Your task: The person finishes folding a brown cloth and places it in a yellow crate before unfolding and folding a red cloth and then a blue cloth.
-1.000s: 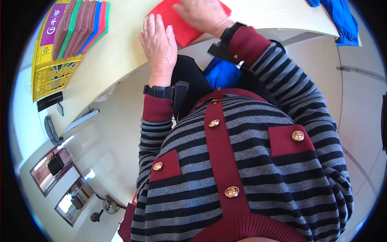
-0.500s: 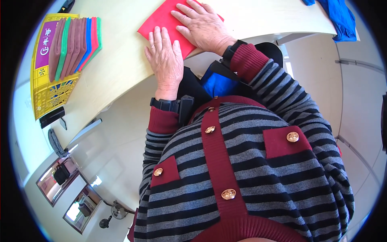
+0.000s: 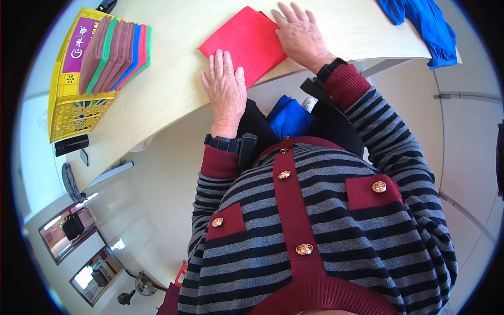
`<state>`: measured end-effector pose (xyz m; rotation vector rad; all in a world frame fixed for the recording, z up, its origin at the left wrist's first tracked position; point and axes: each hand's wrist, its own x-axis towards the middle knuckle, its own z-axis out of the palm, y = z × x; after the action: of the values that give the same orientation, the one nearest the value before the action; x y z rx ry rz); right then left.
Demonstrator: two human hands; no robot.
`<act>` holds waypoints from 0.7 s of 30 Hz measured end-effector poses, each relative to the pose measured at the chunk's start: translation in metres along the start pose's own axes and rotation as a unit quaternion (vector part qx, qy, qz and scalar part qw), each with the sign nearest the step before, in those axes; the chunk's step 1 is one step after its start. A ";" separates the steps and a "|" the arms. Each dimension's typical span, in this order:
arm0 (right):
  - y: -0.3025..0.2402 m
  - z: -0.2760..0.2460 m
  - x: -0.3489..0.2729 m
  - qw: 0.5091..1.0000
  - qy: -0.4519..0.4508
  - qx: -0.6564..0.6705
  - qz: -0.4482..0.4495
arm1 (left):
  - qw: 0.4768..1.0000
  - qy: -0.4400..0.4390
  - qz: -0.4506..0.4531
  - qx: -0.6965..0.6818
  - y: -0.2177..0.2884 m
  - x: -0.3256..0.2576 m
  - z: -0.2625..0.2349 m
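Lying flat at the near edge of the table (image 3: 173, 47), a red cloth (image 3: 244, 44) has the left hand (image 3: 226, 92) on its near left side and the right hand (image 3: 303, 38) at its right edge. Both hands' fingers are extended and released. Folded cloths (image 3: 122, 55) and a yellow basket (image 3: 56, 110) sit left; blue fabric (image 3: 428, 31) drapes right.

Red cloth (image 3: 242, 37) at the table's (image 3: 352, 29) near edge

The pale, wood-grained table carries the cloth flat, one corner reaching the near edge. A yellow basket (image 3: 59, 100) stands at the left end, a black object (image 3: 71, 145) just beside it. Blue fabric (image 3: 429, 26) droops past the near right corner.
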<state>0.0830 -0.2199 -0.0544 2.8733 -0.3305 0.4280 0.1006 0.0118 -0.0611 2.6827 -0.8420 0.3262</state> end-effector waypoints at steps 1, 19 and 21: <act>-0.007 -0.006 0.006 0.999 0.035 0.000 -0.032 | 1.000 0.006 0.003 -0.009 -0.001 0.004 -0.001; -0.044 -0.011 0.017 0.988 -0.031 0.126 -0.079 | 0.999 -0.025 -0.036 0.005 0.007 0.029 0.002; -0.041 -0.010 0.019 0.989 -0.028 0.128 -0.073 | 0.999 -0.025 -0.043 0.001 0.005 0.028 0.001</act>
<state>0.1086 -0.1817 -0.0469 3.1363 -0.0769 0.3882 0.1197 -0.0070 -0.0523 2.7303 -0.7383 0.2401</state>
